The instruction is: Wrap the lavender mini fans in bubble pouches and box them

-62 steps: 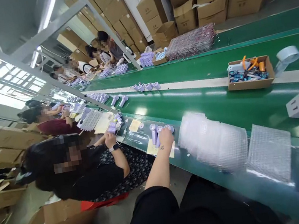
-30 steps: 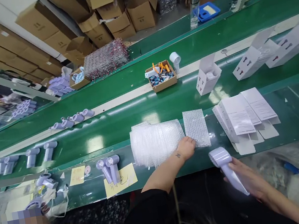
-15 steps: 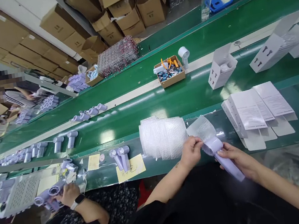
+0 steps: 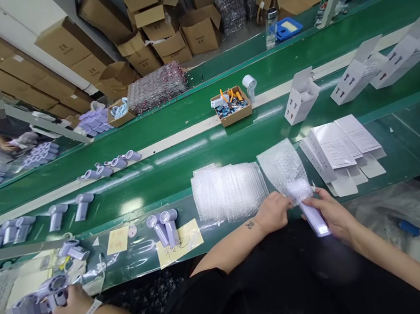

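My right hand (image 4: 332,214) grips the handle of a lilac handheld fan (image 4: 313,217) at the near edge of the green bench. The fan's head sits inside the mouth of a bubble-wrap bag (image 4: 283,168). My left hand (image 4: 274,211) pinches the bag's near edge and holds it over the fan. A stack of more bubble-wrap bags (image 4: 229,191) lies just left of my hands. Two more lilac fans (image 4: 164,227) rest on a yellow paper further left.
Leaflets and white card inserts (image 4: 340,147) lie right of the bag. Open white cartons (image 4: 300,97) and a small box of tools (image 4: 230,106) ride the green conveyor (image 4: 180,170), along with more fans (image 4: 109,165). A co-worker's hand (image 4: 73,304) holds a fan at lower left. Cardboard boxes stand behind.
My left hand lifted one bubble-wrap bag off the bench. The fan in my right hand came up to it, and its head has gone into the bag's mouth.
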A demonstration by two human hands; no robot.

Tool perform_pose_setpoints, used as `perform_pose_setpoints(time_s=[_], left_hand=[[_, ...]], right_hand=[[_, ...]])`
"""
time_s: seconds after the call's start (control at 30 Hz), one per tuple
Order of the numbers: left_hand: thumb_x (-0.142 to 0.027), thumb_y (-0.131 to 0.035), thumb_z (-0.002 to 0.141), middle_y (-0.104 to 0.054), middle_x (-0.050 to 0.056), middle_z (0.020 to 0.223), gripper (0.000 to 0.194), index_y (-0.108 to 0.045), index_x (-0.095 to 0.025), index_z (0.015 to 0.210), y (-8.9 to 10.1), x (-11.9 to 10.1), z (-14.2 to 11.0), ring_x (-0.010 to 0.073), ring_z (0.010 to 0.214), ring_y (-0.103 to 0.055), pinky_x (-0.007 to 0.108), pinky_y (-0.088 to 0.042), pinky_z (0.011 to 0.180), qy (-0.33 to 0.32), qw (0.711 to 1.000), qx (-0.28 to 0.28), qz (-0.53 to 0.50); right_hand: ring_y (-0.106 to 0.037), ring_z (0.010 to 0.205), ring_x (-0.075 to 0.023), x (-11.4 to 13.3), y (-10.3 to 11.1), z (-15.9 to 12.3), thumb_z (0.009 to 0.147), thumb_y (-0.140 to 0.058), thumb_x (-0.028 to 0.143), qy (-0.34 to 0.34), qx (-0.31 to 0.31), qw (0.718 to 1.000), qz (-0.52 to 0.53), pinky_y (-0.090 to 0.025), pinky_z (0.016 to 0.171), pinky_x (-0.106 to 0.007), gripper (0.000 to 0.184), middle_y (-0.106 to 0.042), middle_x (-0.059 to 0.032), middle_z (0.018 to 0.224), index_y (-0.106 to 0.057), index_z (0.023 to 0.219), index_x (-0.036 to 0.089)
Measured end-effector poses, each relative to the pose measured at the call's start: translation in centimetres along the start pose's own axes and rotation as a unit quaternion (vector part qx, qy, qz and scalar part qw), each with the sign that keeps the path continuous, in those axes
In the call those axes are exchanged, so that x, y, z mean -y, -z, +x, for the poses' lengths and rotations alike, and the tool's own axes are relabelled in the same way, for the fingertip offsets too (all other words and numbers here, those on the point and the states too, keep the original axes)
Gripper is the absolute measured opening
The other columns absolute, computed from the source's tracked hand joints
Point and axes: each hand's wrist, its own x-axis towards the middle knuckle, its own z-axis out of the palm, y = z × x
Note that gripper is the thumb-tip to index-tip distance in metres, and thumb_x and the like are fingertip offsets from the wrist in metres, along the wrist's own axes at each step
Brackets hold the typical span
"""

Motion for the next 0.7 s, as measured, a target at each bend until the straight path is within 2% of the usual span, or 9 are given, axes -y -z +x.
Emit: perform_pose_setpoints(time_s=[0.17,0.3,0.33,0.4,0.47,0.53,0.6,0.63,0.7], left_hand=[[-0.014,-0.054,0.075,-0.063,0.002,0.076,0.008,-0.061,-0.017,0.076,0.0,-0.9,1.6,0.0149,0.076,-0.056,0.028,-0.044,0.075,0.176,0.967,0.041,-0.182],[-0.019,-0.059,0.073,-0.050,-0.002,0.052,0.011,-0.056,-0.013,0.064,1.3,-1.7,3.3,0.0081,0.050,-0.044,0.021,-0.036,0.052,0.399,0.831,0.017,-0.387],[-0.022,-0.062,0.072,-0.047,-0.003,0.050,0.015,-0.055,-0.013,0.063,2.0,-2.0,3.5,0.0070,0.047,-0.041,0.020,-0.032,0.049,0.410,0.805,0.012,-0.429],[-0.032,-0.067,0.070,-0.047,-0.003,0.051,0.023,-0.055,-0.012,0.064,3.7,-2.6,3.3,0.0062,0.047,-0.041,0.019,-0.030,0.048,0.379,0.787,0.004,-0.487],[-0.041,-0.066,0.071,-0.053,0.000,0.062,0.030,-0.059,-0.012,0.074,5.5,-3.3,2.9,0.0079,0.054,-0.047,0.020,-0.035,0.053,0.309,0.812,-0.020,-0.494],[-0.046,-0.071,0.065,-0.060,0.006,0.088,0.048,-0.060,-0.015,0.100,6.7,-4.0,2.5,0.0140,0.075,-0.055,0.025,-0.044,0.066,0.217,0.871,-0.043,-0.439],[-0.044,-0.081,0.053,-0.054,0.009,0.116,0.077,-0.052,-0.022,0.120,6.8,-4.2,2.3,0.0221,0.101,-0.052,0.033,-0.044,0.083,0.133,0.930,-0.041,-0.341],[-0.040,-0.082,0.050,-0.052,0.009,0.120,0.080,-0.051,-0.024,0.122,6.5,-4.1,2.2,0.0241,0.107,-0.049,0.036,-0.042,0.089,0.106,0.949,-0.034,-0.294],[-0.035,-0.079,0.057,-0.059,0.007,0.108,0.056,-0.059,-0.021,0.108,5.4,-3.5,2.2,0.0232,0.102,-0.052,0.037,-0.042,0.089,0.107,0.964,-0.043,-0.241]], right_hand=[[-0.060,0.053,-0.0171,-0.6,-0.1,0.5,0.072,-0.062,0.025,-0.038,-0.018,0.999,-0.019,-0.051,0.048,-0.029,0.020,-0.055,0.0029,0.057,-0.042,0.076,0.023],[-0.058,0.060,-0.0169,1.2,2.0,-1.0,0.069,-0.068,0.029,0.004,-0.005,0.993,-0.117,-0.051,0.050,-0.027,0.019,-0.055,0.0010,0.063,-0.051,0.070,0.021],[-0.059,0.069,-0.0182,2.0,2.6,-1.5,0.069,-0.069,0.032,0.049,-0.003,0.984,-0.172,-0.052,0.053,-0.027,0.019,-0.057,-0.0007,0.070,-0.054,0.071,0.021],[-0.057,0.087,-0.0210,3.6,3.3,-2.7,0.070,-0.068,0.040,0.142,0.015,0.950,-0.278,-0.053,0.061,-0.028,0.021,-0.059,-0.0039,0.090,-0.059,0.073,0.021],[-0.056,0.088,-0.0207,4.9,3.1,-3.7,0.075,-0.062,0.047,0.186,0.054,0.929,-0.317,-0.052,0.065,-0.029,0.026,-0.059,-0.0043,0.096,-0.060,0.077,0.021],[-0.056,0.079,-0.0176,5.9,2.1,-4.4,0.080,-0.055,0.051,0.185,0.094,0.937,-0.280,-0.051,0.067,-0.029,0.030,-0.059,-0.0021,0.085,-0.058,0.079,0.021],[-0.055,0.073,-0.0162,6.6,1.0,-5.0,0.083,-0.051,0.052,0.188,0.117,0.942,-0.252,-0.050,0.069,-0.030,0.032,-0.058,-0.0004,0.075,-0.056,0.078,0.021],[-0.056,0.073,-0.0170,7.1,0.7,-5.1,0.084,-0.049,0.052,0.197,0.136,0.932,-0.270,-0.050,0.070,-0.031,0.033,-0.059,-0.0009,0.075,-0.056,0.077,0.021],[-0.059,0.081,-0.0210,8.2,0.9,-4.9,0.083,-0.051,0.049,0.226,0.206,0.874,-0.378,-0.049,0.075,-0.036,0.029,-0.063,-0.0040,0.085,-0.060,0.080,0.022]])
